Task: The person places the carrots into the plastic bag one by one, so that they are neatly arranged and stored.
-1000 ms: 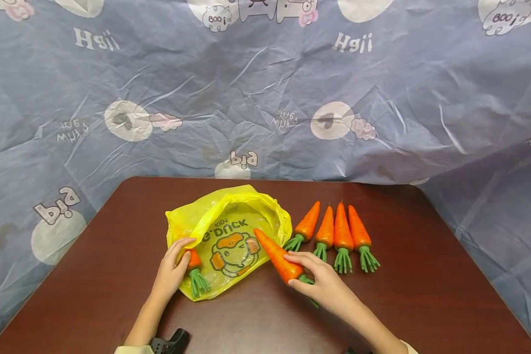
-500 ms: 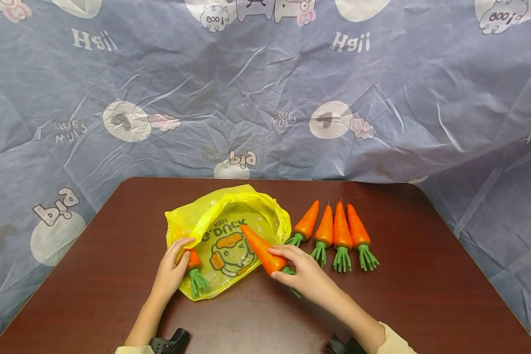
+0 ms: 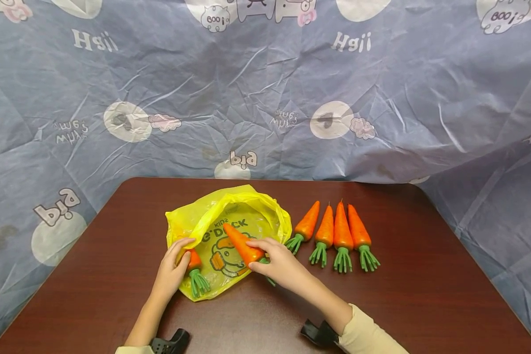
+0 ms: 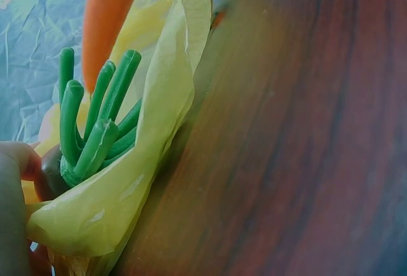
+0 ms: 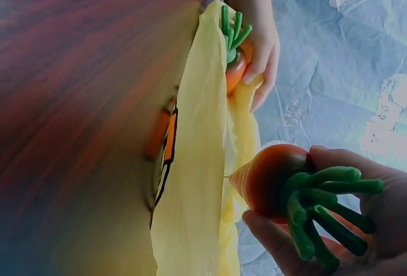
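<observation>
An open yellow plastic bag (image 3: 230, 214) with a printed duck lies on the table. My left hand (image 3: 170, 270) grips its left rim, thumb inside and fingers outside. Beside that thumb a carrot (image 3: 194, 259) rests in the bag, its green stem (image 4: 95, 117) toward me. My right hand (image 3: 276, 263) pinches another carrot (image 3: 241, 246) near its stem end and holds it over the bag's mouth, tip pointing away and left. In the right wrist view the held carrot (image 5: 270, 180) shows its stem end between thumb and fingers.
Several more carrots (image 3: 342, 236) lie in a row on the brown table (image 3: 402, 305), right of the bag, stems toward me. A grey-blue printed cloth (image 3: 265, 98) hangs behind the table's far edge.
My right hand has moved left with its carrot, from the bag's right edge to over its opening. The left hand, the bag and the other carrots stay where they were.
</observation>
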Action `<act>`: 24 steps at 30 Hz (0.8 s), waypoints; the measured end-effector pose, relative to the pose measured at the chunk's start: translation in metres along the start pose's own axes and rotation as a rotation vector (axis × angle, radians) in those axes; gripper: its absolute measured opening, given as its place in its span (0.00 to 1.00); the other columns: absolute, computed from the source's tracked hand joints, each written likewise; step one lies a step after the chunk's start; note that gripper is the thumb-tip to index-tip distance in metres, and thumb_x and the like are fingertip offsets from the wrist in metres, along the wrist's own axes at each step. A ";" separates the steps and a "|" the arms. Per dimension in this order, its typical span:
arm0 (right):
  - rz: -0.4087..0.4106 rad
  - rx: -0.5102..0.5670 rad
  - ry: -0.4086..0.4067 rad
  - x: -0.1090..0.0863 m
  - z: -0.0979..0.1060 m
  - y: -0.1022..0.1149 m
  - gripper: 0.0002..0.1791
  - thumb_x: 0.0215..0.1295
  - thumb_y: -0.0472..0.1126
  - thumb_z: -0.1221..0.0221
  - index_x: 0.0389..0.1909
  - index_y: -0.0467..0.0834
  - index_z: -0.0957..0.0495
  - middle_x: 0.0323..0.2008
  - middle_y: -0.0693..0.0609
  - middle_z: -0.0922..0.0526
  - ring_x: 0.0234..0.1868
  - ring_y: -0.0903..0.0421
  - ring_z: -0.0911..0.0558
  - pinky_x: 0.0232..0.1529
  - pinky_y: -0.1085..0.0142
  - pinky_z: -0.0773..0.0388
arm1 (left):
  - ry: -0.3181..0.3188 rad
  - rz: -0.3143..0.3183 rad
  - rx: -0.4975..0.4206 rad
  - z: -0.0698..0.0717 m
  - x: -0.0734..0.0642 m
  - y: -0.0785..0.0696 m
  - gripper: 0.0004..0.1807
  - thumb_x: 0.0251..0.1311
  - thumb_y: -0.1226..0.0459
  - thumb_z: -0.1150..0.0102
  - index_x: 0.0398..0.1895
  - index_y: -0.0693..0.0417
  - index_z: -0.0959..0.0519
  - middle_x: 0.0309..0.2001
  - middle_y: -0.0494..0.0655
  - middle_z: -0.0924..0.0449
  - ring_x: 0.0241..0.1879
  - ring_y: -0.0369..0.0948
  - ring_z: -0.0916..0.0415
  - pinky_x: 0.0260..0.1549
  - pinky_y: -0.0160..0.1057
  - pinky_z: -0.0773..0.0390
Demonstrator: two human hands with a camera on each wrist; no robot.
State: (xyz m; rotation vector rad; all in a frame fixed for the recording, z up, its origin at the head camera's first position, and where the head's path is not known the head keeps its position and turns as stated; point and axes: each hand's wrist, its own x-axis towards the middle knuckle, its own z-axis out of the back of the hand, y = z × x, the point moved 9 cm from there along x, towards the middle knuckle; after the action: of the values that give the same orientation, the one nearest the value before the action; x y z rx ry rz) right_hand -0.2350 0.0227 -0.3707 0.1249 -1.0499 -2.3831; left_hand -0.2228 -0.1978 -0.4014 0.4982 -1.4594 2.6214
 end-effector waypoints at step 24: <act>-0.076 -0.057 0.012 0.054 -0.051 0.011 0.26 0.56 0.43 0.41 0.58 0.48 0.30 0.58 0.49 0.28 0.54 0.50 0.27 0.51 0.58 0.31 | 0.006 -0.020 -0.003 0.001 0.001 -0.002 0.15 0.62 0.73 0.55 0.51 0.64 0.28 0.54 0.60 0.30 0.58 0.50 0.38 0.56 0.52 0.40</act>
State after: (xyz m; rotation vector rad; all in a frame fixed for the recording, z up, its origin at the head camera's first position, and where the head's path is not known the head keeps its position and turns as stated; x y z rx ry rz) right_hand -0.2620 -0.0441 -0.3920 0.1617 -0.9868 -2.4747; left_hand -0.2227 -0.1971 -0.3988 0.5020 -1.4487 2.6033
